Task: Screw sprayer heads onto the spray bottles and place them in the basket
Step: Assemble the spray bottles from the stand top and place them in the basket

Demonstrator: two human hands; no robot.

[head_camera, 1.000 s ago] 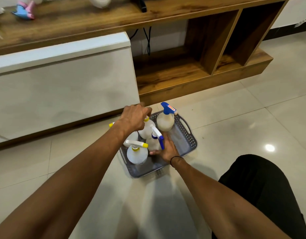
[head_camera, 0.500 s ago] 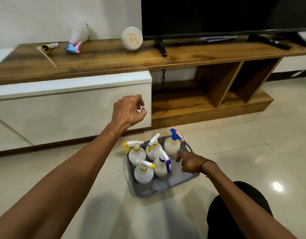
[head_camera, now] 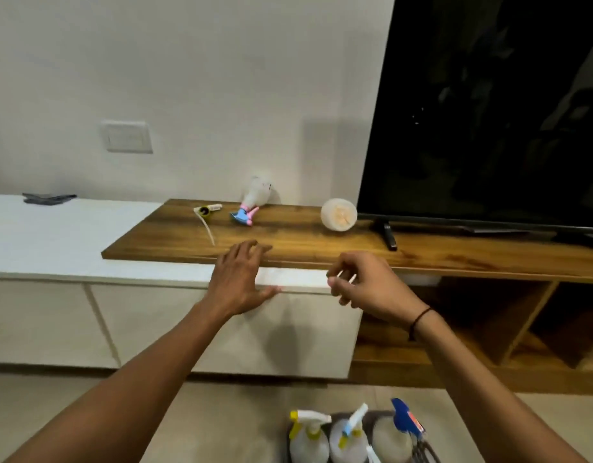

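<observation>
The fingers (head_camera: 251, 248) of the left hand (head_camera: 236, 279) are spread and straight, holding nothing, tips over the front edge of the wooden shelf (head_camera: 321, 242) at frame centre. The right hand (head_camera: 365, 285), just right of centre, has its fingers loosely curled; a pale sliver shows between them, too blurred to say whether anything is pinched, so I read it as empty.

Beyond the left fingertips, toward the upper middle of the frame, lie the loose pieces: a yellow sprayer head (head_camera: 206, 210) with its dip tube trailing toward the shelf edge, a bottle with a pink and blue sprayer (head_camera: 255, 203) tipped on its side, and, further right beside the TV (head_camera: 488, 111), a bare bottle (head_camera: 338, 215) lying with its round end toward the camera. At the bottom edge, right of centre, the basket (head_camera: 422, 449) already holds capped bottles (head_camera: 308, 439) standing upright.

The step in hand looks like reaching for the remaining bottle and head. To do it well, take the yellow head by its collar with the left hand so the tube does not whip, take the bare bottle with the right, stand it upright, feed the tube straight into the neck, then turn the collar until snug, keeping the threads square
</observation>
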